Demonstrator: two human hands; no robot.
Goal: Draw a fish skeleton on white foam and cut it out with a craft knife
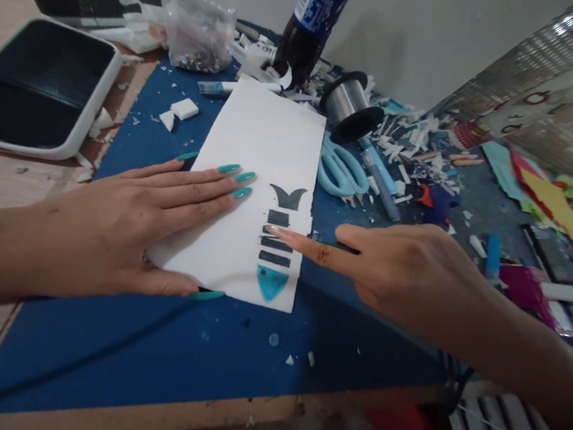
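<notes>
The left hand (pixel 125 221) lies palm down on a white sheet (pixel 268 133) at the centre of the frame, thumb set wide from four outstretched fingers, with nothing gripped. The right hand (pixel 403 262), right of centre, points its index finger at the dark bars (pixel 274 259) on the sheet, its tip at the upper ones; the remaining fingers are curled, and whether they hold anything cannot be told. The bars stand in a column between a dark tail shape (pixel 288 199) above and a teal fish head (pixel 271 284) below, near the sheet's lower right corner.

The sheet rests on a blue mat (pixel 177 373). Just right of it lie light-blue scissors (pixel 343 173), with a spool (pixel 349 107) above them. A bottle (pixel 304 42) stands at the top centre, a plastic bag (pixel 200 27) left of it, and a phone (pixel 42 83) at the upper left.
</notes>
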